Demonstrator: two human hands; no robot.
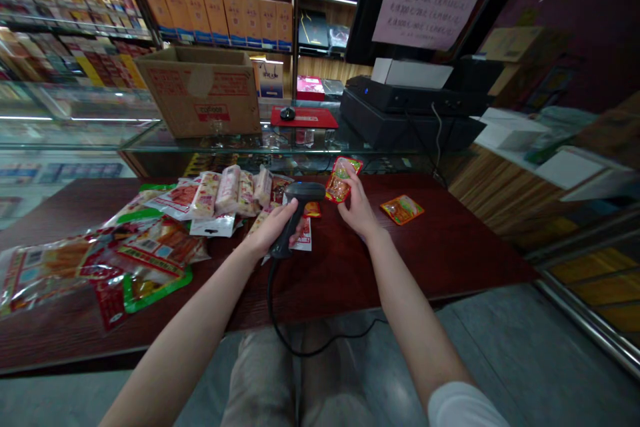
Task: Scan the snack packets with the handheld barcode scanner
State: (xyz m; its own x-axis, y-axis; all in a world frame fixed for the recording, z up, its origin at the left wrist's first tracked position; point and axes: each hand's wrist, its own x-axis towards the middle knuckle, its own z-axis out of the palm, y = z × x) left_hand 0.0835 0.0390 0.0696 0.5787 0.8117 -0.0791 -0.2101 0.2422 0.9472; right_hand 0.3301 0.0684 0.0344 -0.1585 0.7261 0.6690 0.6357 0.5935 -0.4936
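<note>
My left hand (274, 230) is wrapped round the handle of a black barcode scanner (306, 191), whose head points right. Its cord drops past the table edge. In my right hand (359, 210) a small red-and-yellow snack packet (339, 181) is pinched and tilted up, just right of the scanner head. Another such packet (402, 209) lies flat on the table further right. Behind and left of the scanner rest several wrapped snack rolls (229, 189) on white packets. More plastic snack bags (155, 247), some green-edged, are heaped at the left.
The dark red wooden table (320, 287) meets a glass counter at the back. On that counter stand an open cardboard box (203, 97), a mouse (287, 113) on a red mat and black till equipment (410, 113). Stocked shelves rise behind.
</note>
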